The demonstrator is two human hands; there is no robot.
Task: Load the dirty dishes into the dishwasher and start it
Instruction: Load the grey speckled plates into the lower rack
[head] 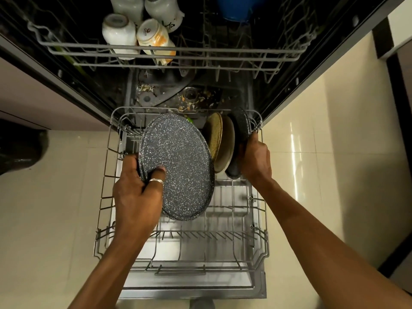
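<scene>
The left hand (136, 197) grips the speckled grey plate (178, 166) tilted over the lower rack's (181, 273) far-left corner, the right hand (255, 159) clasps a standing dark plate (239, 128) far right: best tipped upright, then seated between free tines.

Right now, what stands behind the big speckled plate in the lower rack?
Three plates on edge: a tan plate, a cream plate, then a dark plate that the right hand holds. The big speckled plate hides part of each.

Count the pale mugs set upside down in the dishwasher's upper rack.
4, at the left of the upper rack: a white mug in front, an orange-marked mug beside it, a back-left mug and a back-right mug behind, both cropped. Others may be hidden.
</scene>
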